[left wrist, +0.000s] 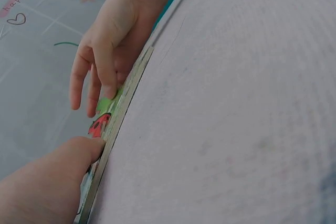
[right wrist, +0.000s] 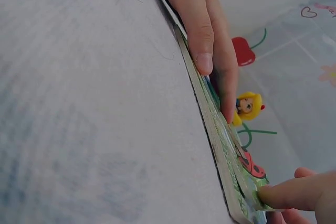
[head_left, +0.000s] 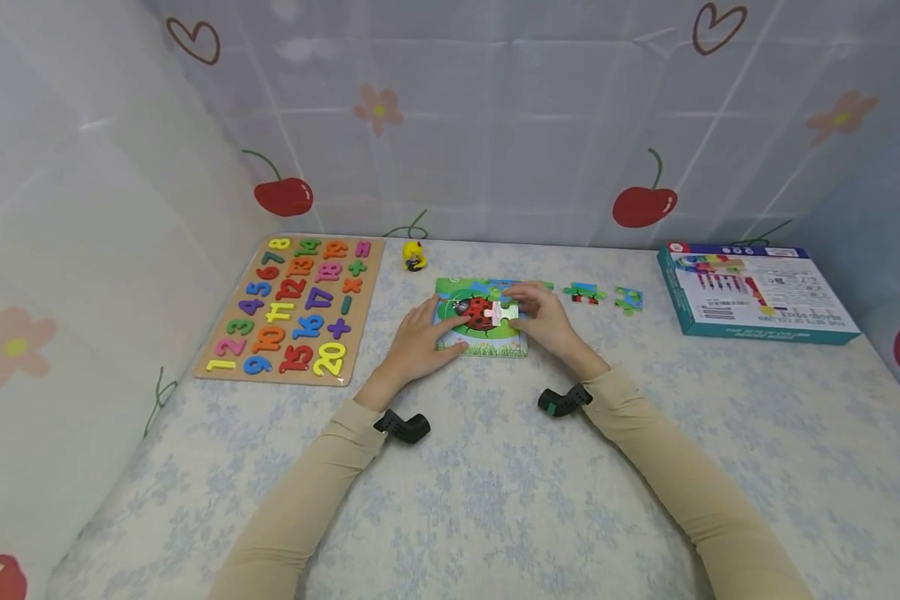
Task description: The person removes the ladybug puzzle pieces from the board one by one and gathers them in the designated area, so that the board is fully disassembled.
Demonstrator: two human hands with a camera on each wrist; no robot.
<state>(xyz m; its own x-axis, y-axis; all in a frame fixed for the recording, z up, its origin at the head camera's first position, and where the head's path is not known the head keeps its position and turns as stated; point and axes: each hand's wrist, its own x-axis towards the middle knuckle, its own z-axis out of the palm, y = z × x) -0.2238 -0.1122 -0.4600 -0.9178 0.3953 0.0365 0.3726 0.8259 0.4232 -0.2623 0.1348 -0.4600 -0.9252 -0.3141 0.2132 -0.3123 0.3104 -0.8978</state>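
A ladybug jigsaw puzzle in a green frame lies flat on the table between both hands. My left hand rests on its left side, with the fingers fairly straight and spread; its thumb lies at the near edge. At the right half, my right hand pinches a puzzle piece that shines with glare. This piece looks slightly raised and tilted in the right wrist view, where a fingertip presses it. Whether it sits in its slot cannot be told.
Two loose puzzle pieces lie right of the puzzle. A wooden number board is at the left. A small yellow-haired figurine stands behind the puzzle. At the far right lies a teal-edged box. A patterned curtain hangs behind.
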